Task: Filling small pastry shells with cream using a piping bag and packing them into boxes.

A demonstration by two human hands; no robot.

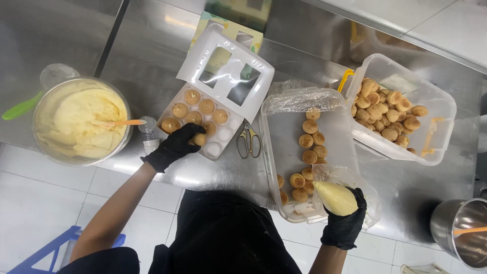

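Stainless-steel counter point(167, 50) above a white tiled floor, seen from overhead. Left hand point(174, 146), black-gloved, over the near edge of a white moulded tray point(215, 148) at the counter's middle, fingertips pinched on one small golden cream puff point(199, 139) at a near cup. Six more puffs seated in the tray's far cups; hinged white lid point(225, 68) with cut-out windows tipped open behind it. Right hand point(346, 223), also black-gloved, at the counter's near edge, closed round a clear piping bag point(336, 197) full of pale yellow cream, tip pointing left. Clear rectangular container point(284, 127) just beside that hand, a loose line of puffs down its middle, cling film bunched at its far end. Second clear container point(436, 106) toward the far right edge, heaped with puffs. Scissors point(248, 140) flat between tray and first container. Large bowl of yellow cream point(78, 119) at the left end, orange-handled spatula point(122, 122) stuck in it, green utensil point(20, 106) beside its rim. Small clear bottle point(149, 133) between bowl and tray. Steel pot point(464, 233) at the near right corner.
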